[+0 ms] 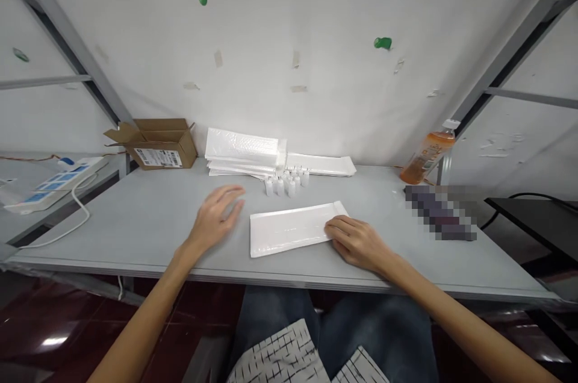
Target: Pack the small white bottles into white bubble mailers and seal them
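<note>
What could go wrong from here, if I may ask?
The left hand is near the small white bottles, so a careless brush might topple some. The right hand is at just one end of the white envelope, so the other end could swing into them.

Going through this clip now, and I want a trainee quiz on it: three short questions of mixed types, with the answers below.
1. Which hand touches the white mailer lying nearest the table's front edge?
2. True or false: the cardboard box is closed, with all its flaps folded down.
3. What stands on the table just beyond that mailer? A) a power strip; B) a group of small white containers; C) a bottle of orange drink.

Key:
1. The right hand; the left hand is apart from it.
2. False: its flaps stand open.
3. B: the small white containers.
</note>
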`<act>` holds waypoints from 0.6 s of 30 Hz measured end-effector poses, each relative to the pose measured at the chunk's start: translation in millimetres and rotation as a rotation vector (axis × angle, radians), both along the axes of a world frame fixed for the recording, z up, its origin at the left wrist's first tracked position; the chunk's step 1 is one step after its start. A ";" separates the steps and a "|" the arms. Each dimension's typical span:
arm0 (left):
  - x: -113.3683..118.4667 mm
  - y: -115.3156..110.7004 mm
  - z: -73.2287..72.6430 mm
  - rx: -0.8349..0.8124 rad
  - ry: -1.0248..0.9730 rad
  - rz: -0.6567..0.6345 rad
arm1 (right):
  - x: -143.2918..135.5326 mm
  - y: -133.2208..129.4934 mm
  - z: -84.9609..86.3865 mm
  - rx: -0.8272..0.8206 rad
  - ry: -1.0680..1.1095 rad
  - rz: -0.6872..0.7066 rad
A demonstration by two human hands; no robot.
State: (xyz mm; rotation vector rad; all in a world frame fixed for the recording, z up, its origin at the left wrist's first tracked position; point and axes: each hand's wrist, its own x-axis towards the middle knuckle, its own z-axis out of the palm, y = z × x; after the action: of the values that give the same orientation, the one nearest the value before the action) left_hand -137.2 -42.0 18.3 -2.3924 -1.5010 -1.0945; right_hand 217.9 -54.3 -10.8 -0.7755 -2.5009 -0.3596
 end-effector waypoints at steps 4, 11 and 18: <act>38.3 -0.7 -8.5 -0.142 0.193 -0.226 | -8.8 4.3 6.2 -0.053 -0.035 0.000; 103.4 17.0 -8.8 -0.225 0.380 -0.454 | -9.5 18.3 7.4 -0.083 0.209 -0.073; 119.3 30.1 -18.2 -0.214 0.450 -0.518 | -12.8 92.4 40.8 -0.271 0.479 -0.352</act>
State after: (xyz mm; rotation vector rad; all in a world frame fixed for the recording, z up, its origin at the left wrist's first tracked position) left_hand -17.9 -11.9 0.0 -3.0052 -0.9142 -0.4002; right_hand 205.2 38.1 30.0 -1.2500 -1.9809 0.0545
